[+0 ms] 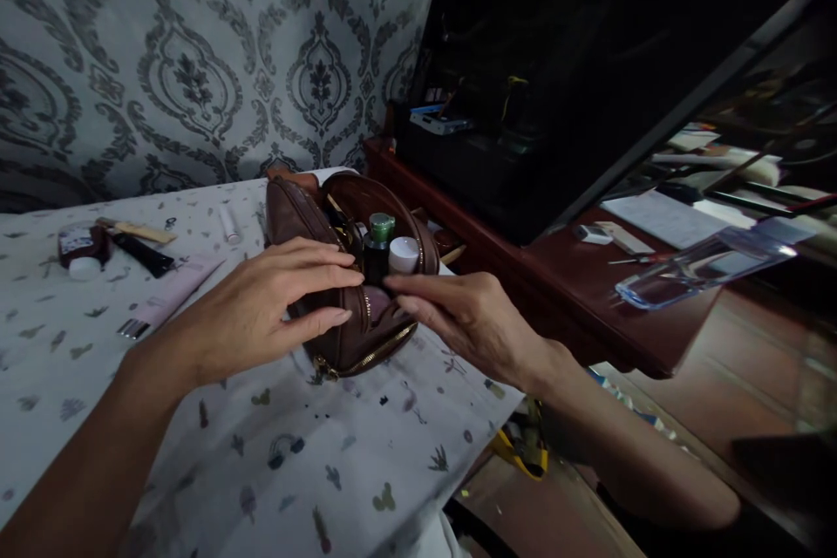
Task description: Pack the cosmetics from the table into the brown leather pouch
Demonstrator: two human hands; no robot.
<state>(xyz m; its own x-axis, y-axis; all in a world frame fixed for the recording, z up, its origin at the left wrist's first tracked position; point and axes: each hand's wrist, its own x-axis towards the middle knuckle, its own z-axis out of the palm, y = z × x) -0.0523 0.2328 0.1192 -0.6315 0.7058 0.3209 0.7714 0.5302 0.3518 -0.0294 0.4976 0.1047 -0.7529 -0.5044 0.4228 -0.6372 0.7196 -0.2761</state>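
A brown zippered bag (297,216) sits unzipped on a patterned cloth. Inside it I see a dark bottle with a green cap (381,227) and, beside that, a white-lidded container (404,255). My left hand (261,301) lies over the bag's left side, fingers stretched out and thumb apart. At the right of the opening, my right hand (471,318) has its thumb and fingers drawn together on the bag's front rim. Its fingertips partly cover that edge. A gold zipper (379,353) runs along the lower front.
Left on the cloth (261,453) lie a pink tube (173,292), a black tube (140,251), a small dark bottle (84,248) and a white stick (228,224). Rightward, a large black screen (555,61) stands on a red-brown cabinet (588,296), with a clear plastic case (706,266).
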